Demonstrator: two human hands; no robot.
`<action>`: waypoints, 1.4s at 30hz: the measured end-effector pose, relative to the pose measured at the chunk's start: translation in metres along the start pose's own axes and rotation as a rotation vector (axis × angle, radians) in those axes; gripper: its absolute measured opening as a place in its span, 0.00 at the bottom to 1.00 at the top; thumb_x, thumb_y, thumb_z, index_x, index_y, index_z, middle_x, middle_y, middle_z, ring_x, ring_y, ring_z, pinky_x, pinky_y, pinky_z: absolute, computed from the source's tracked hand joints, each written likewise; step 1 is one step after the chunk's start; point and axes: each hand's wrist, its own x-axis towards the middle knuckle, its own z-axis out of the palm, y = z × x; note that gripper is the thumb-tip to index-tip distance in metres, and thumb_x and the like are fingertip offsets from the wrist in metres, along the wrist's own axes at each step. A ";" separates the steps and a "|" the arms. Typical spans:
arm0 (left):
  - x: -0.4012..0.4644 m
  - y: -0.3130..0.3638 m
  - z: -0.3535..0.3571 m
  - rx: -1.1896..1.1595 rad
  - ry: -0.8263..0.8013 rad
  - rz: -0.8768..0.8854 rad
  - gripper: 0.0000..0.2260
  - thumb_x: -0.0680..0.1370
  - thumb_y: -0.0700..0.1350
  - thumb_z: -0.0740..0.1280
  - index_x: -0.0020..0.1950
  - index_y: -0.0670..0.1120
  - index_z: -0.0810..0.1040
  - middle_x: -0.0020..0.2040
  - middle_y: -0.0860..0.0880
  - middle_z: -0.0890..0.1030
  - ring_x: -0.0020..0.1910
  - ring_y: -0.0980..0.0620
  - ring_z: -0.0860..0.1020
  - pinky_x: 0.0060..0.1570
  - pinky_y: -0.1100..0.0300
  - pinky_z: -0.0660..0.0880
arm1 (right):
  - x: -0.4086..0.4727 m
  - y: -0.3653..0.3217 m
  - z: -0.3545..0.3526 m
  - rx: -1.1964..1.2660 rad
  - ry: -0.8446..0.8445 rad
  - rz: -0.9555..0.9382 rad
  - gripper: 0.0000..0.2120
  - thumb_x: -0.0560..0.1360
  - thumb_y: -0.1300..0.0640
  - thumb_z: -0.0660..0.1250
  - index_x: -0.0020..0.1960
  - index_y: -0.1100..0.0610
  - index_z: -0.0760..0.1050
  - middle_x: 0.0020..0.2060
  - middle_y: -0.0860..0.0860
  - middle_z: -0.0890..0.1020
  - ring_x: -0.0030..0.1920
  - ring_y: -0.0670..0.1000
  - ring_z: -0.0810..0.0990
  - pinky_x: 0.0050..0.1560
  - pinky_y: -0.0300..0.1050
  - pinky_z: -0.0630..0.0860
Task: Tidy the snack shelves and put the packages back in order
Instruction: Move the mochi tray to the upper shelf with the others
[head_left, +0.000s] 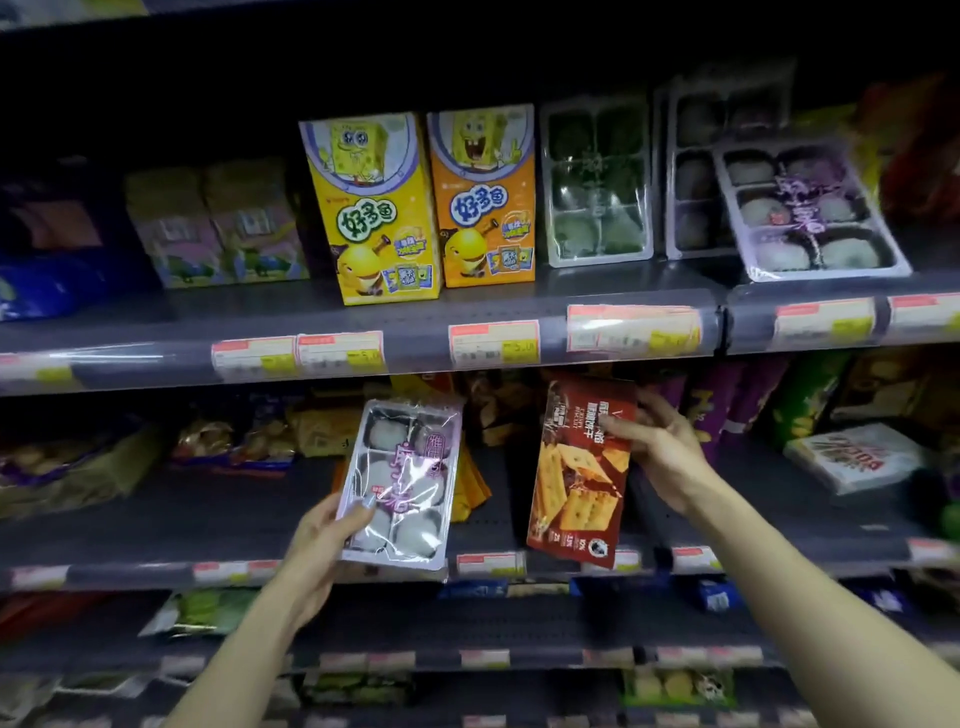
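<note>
My left hand (324, 540) grips the lower left edge of a clear mochi tray with purple lettering (402, 480), held upright in front of the middle shelf. My right hand (657, 449) holds the upper right of a dark red cracker box (579, 467), also upright and just off the shelf. On the upper shelf a matching purple mochi tray (808, 210) leans tilted against a taller tray (696, 171), beside a green mochi tray (597, 182).
A yellow cartoon snack box (371, 208) and an orange one (485, 195) stand mid upper shelf (415, 312). Bags and boxes crowd the back of the middle shelf; a white box (857, 457) lies at its right. Lower shelves hold more packs.
</note>
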 end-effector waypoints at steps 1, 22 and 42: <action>0.003 0.002 -0.003 0.006 -0.011 0.006 0.17 0.70 0.48 0.73 0.58 0.48 0.80 0.56 0.43 0.83 0.56 0.39 0.80 0.54 0.38 0.77 | -0.002 0.000 0.002 0.012 0.007 -0.003 0.28 0.67 0.68 0.72 0.64 0.57 0.68 0.50 0.55 0.81 0.46 0.54 0.82 0.46 0.47 0.77; 0.026 0.000 -0.029 -0.010 -0.043 -0.001 0.10 0.77 0.39 0.67 0.58 0.45 0.79 0.51 0.41 0.84 0.52 0.38 0.81 0.57 0.40 0.75 | -0.002 0.034 0.071 -0.410 -0.009 -0.172 0.36 0.68 0.62 0.76 0.70 0.51 0.64 0.53 0.41 0.77 0.54 0.42 0.78 0.47 0.32 0.77; 0.030 0.004 -0.019 0.004 -0.060 -0.004 0.12 0.76 0.38 0.67 0.59 0.45 0.78 0.49 0.42 0.85 0.51 0.39 0.81 0.56 0.42 0.76 | -0.003 0.100 0.076 -0.755 0.183 -0.143 0.32 0.70 0.58 0.75 0.71 0.57 0.67 0.64 0.54 0.77 0.66 0.53 0.74 0.66 0.47 0.69</action>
